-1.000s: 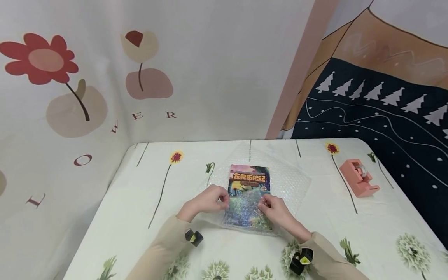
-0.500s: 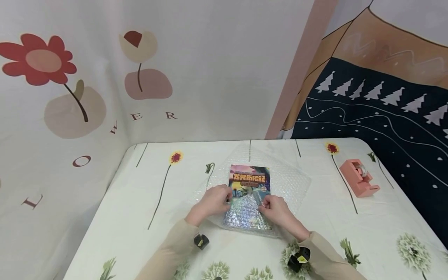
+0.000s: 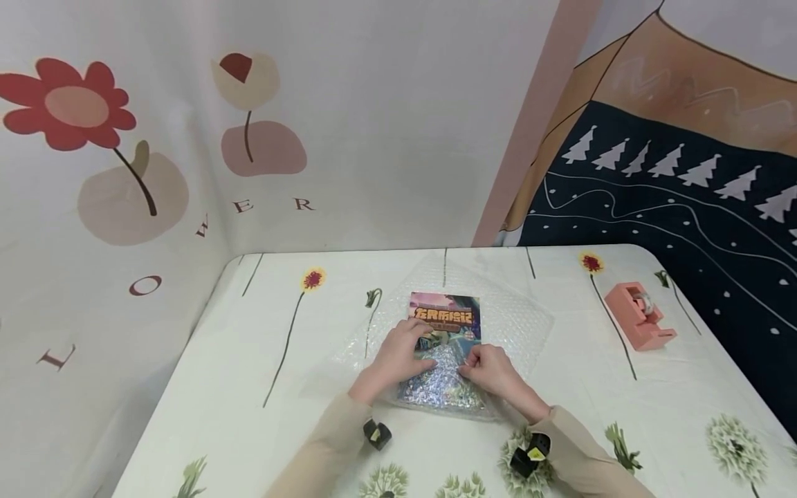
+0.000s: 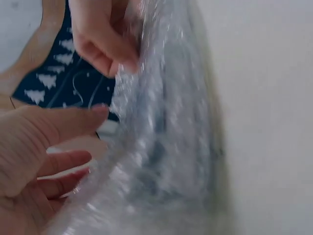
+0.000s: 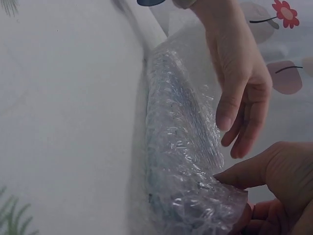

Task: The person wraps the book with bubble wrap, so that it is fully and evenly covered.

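A book [image 3: 468,330] with a colourful cover and yellow-orange title lies face up on a sheet of bubble wrap [image 3: 517,315]. The near part of the wrap is folded over the lower half of the book. My right hand [image 3: 495,377] pinches the folded edge at the book's right side; the right wrist view shows thumb and fingers on the bubble wrap [image 5: 186,147]. My left hand [image 3: 395,356] reaches over the book's left side, its thumb and fingers apart. In the left wrist view, the left hand's fingers [image 4: 68,159] hold nothing beside the folded wrap [image 4: 161,122].
A pink tape dispenser [image 3: 635,318] with a roll of tape stands at the table's right side. A white flower-printed cloth [image 3: 249,346] covers the table. Printed curtains [image 3: 386,124] hang behind it and along the sides.
My left hand has let go of the wrap's left edge and moved right, over the book. The fold now lies lower, baring more of the cover. My right hand stays nearly still.
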Demonstrator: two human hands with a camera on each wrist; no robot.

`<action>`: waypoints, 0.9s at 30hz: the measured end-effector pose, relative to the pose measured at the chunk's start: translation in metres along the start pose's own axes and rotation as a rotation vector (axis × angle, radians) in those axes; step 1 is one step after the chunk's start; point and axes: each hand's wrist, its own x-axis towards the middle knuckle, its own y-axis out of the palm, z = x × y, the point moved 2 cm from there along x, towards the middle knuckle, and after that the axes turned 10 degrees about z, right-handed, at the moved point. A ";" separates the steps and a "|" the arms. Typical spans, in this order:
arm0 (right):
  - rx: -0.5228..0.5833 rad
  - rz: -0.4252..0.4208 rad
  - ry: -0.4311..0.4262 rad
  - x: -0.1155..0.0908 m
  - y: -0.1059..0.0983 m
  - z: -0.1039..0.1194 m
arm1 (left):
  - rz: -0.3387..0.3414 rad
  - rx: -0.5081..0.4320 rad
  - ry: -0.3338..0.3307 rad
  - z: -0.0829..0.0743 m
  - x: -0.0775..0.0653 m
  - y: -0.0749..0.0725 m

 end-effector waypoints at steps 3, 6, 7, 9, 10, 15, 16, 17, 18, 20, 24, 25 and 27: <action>0.007 0.008 0.005 0.000 0.000 0.001 | 0.021 -0.077 -0.009 0.008 0.003 0.004; 0.005 0.012 -0.012 0.000 0.000 0.000 | 0.032 -0.098 -0.015 0.012 0.003 0.007; 0.005 0.013 -0.019 0.000 -0.001 -0.001 | 0.036 -0.101 -0.018 0.013 0.004 0.008; 0.005 0.020 -0.036 0.001 -0.001 -0.002 | 0.040 -0.113 -0.023 0.014 0.004 0.009; 0.006 0.025 -0.044 0.001 -0.001 -0.003 | 0.041 -0.119 -0.027 0.015 0.004 0.010; 0.010 0.096 -0.090 0.004 -0.006 -0.008 | 0.044 -0.154 -0.037 0.016 0.003 0.011; 0.015 0.117 -0.093 0.005 -0.008 -0.009 | 0.044 -0.158 -0.038 0.016 0.003 0.012; 0.021 0.137 -0.090 0.007 -0.010 -0.009 | 0.043 -0.160 -0.039 0.016 0.003 0.012; 0.026 0.155 -0.085 0.009 -0.013 -0.009 | 0.043 -0.160 -0.040 0.016 0.003 0.012; 0.035 0.172 -0.059 0.014 -0.019 -0.008 | 0.044 -0.158 -0.043 0.016 0.003 0.012; 0.044 0.158 -0.023 0.033 -0.037 -0.003 | 0.048 -0.153 -0.055 0.016 0.003 0.013; 0.044 0.148 -0.024 0.038 -0.041 -0.003 | 0.048 -0.153 -0.058 0.017 0.003 0.013; 0.050 0.128 -0.048 0.050 -0.049 -0.003 | 0.049 -0.155 -0.058 0.017 0.004 0.013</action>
